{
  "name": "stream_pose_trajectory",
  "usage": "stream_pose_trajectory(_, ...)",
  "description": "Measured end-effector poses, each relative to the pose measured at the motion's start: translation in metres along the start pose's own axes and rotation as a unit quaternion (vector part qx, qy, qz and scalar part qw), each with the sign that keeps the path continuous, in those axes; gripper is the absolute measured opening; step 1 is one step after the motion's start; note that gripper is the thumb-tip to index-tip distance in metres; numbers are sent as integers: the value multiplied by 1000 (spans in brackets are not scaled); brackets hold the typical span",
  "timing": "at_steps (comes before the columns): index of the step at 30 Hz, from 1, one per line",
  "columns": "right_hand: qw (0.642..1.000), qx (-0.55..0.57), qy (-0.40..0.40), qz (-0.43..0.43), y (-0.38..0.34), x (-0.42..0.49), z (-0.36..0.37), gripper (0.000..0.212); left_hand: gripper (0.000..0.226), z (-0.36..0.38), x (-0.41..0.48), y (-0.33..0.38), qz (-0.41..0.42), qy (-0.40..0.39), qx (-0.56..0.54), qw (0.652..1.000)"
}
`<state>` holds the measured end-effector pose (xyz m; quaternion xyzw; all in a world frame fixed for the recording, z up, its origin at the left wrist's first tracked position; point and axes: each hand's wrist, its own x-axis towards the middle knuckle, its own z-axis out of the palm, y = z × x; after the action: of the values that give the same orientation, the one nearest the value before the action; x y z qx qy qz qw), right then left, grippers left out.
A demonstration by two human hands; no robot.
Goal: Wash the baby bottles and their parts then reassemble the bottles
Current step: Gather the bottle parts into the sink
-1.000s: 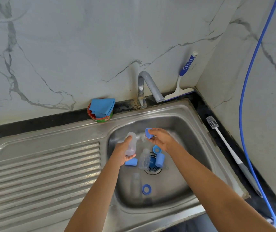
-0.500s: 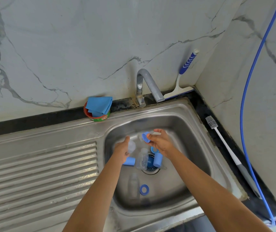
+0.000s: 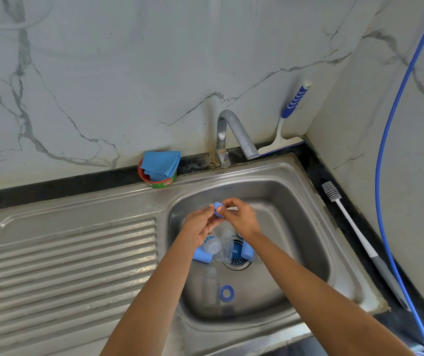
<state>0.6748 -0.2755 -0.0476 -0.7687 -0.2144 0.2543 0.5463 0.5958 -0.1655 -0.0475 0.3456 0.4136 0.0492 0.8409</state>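
Pinched by left hand (image 3: 200, 224) and right hand (image 3: 241, 219): 1 blue ring (image 3: 217, 210). In sink (image 3: 308, 201): 3 clear bottles (image 3: 212, 244), 2 blue caps (image 3: 202, 256), 1 loose ring (image 3: 227, 292).

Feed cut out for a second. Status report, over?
Left hand and right hand pinching blue collar over sink. Clear bottles and blue ring lie inside, unassembled. Nothing in the way.
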Motion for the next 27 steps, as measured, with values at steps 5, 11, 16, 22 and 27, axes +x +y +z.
stream_pose_trajectory(5,995,-99,-17,-22,0,9,-2,25,24,1,-4,3,4,-2,18,1000)
stream_pose_trajectory(11,993,-99,-62,-3,4,9,1,22,29,2,-6,4,3,-6,21,1000)
stream_pose_trajectory(16,996,72,-26,56,1,11,1,18,27,7,-11,12,3,-1,0,1000)
stream_pose_trajectory(22,979,94,78,163,16,22,-12,19,27,-12,-1,2,-25,83,-24,996)
stream_pose_trajectory(27,948,-60,110,294,48,27,-28,31,44,-34,19,-14,-47,195,33,979)
